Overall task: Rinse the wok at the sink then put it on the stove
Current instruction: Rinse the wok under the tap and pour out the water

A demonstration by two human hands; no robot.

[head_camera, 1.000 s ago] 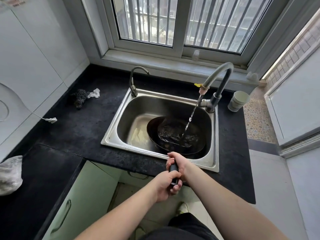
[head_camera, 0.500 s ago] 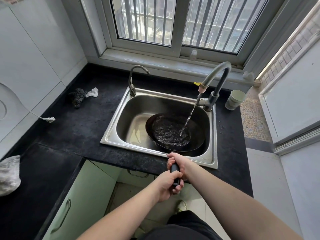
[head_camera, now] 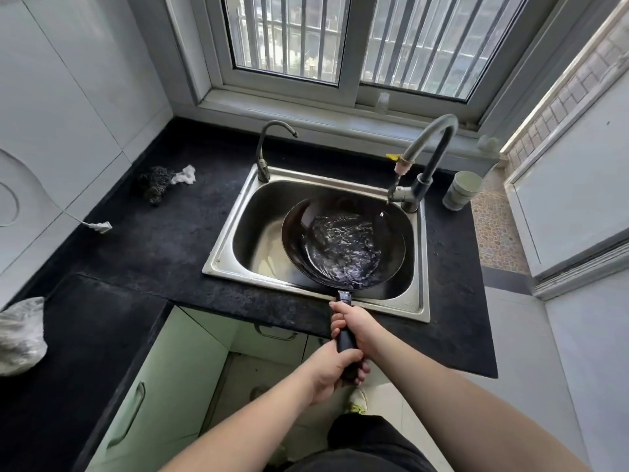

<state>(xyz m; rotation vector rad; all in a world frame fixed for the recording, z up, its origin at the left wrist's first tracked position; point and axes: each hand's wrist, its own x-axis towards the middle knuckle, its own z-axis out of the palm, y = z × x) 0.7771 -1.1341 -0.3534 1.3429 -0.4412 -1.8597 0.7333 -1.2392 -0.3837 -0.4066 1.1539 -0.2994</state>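
I see the black tabletop (head_camera: 153,240) running along the wall under the window (head_camera: 347,46) and turning at its near left corner. Set into it toward the right is the steel sink (head_camera: 238,233). The wok (head_camera: 343,247) is inside the sink, filling the right part of the basin, its bowl holding rippling water and its handle (head_camera: 345,338) reaching out over the sink's near rim and past the near edge of the tabletop. My right hand (head_camera: 354,321) grasps the handle higher up, just past the rim; my left hand (head_camera: 332,369) is wrapped around the handle's end, below it. Both hands are clenched on that handle. The large tap (head_camera: 425,155) arches over the sink's far right corner, with its spout above the wok's far rim; I think only a thin trickle falls from it, though the stream is hard to make out. A smaller tap (head_camera: 269,148) stands at the far left corner of the sink. A pale cup (head_camera: 463,190) sits at the right edge of the tabletop, beside the large tap. A dark scrubber (head_camera: 156,182) lies toward the far left edge, touching a white scrap (head_camera: 185,175).
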